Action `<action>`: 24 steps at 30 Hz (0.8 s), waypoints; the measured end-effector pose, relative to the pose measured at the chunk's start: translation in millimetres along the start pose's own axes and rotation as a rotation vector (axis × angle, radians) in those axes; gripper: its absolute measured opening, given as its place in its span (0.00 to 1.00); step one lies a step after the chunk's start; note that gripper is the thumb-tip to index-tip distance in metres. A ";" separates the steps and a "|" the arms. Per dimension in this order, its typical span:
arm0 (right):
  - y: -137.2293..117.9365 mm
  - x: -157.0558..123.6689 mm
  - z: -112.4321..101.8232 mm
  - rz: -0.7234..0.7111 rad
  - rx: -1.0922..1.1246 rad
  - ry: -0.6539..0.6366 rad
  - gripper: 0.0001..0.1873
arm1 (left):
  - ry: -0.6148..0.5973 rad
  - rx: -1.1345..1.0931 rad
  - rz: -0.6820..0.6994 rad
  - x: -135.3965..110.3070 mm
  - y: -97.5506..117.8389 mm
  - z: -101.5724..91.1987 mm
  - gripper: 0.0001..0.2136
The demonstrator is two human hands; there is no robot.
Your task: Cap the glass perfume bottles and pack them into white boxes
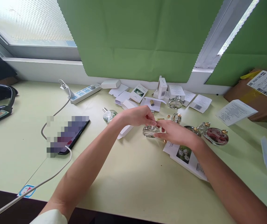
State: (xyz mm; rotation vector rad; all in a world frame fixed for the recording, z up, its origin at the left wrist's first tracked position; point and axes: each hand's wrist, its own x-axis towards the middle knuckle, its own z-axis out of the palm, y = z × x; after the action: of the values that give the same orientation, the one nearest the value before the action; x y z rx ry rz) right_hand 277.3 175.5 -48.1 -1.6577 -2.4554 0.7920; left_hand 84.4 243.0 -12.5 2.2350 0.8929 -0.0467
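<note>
Both hands meet over a clear glass perfume bottle (150,132) standing on the table. My left hand (142,115) is closed, its fingertips pinched at the bottle's neck from above. From the right, my right hand (172,130) curls in, with its thumb against the bottle's side and its fingers at the neck; the fingers partly hide the top. Behind the hands lie an opened white carton (154,105) and a small gold cap (152,102). A flat white box with a flower picture (184,154) lies under my right forearm.
Further perfume bottles stand at the right, one with pink contents (216,136), and one greenish bottle (109,115) at left. White cartons (139,92) line the wall. A phone (69,135) with a white cable, a power strip (85,93), headphones (0,102) and a cardboard box (252,93) lie around.
</note>
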 end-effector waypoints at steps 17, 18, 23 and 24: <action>-2.3 -0.8 -0.4 0.022 -0.028 0.004 0.11 | 0.022 -0.034 -0.015 1.5 -4.0 2.6 0.14; -2.2 -0.7 -0.4 0.027 -0.029 0.002 0.11 | 0.020 -0.037 -0.012 1.6 -4.7 2.5 0.14; -0.7 0.3 -0.3 0.024 -0.028 0.006 0.12 | 0.003 -0.048 0.004 1.3 -7.2 0.5 0.14; -0.5 0.5 -0.2 0.017 -0.025 0.007 0.12 | 0.000 -0.050 0.005 1.1 -7.0 0.2 0.14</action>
State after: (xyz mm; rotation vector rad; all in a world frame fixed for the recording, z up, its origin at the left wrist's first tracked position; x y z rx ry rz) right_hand 276.7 175.9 -47.8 -1.6890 -2.4599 0.7584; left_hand 80.9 247.0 -17.2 2.1914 0.8784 -0.0224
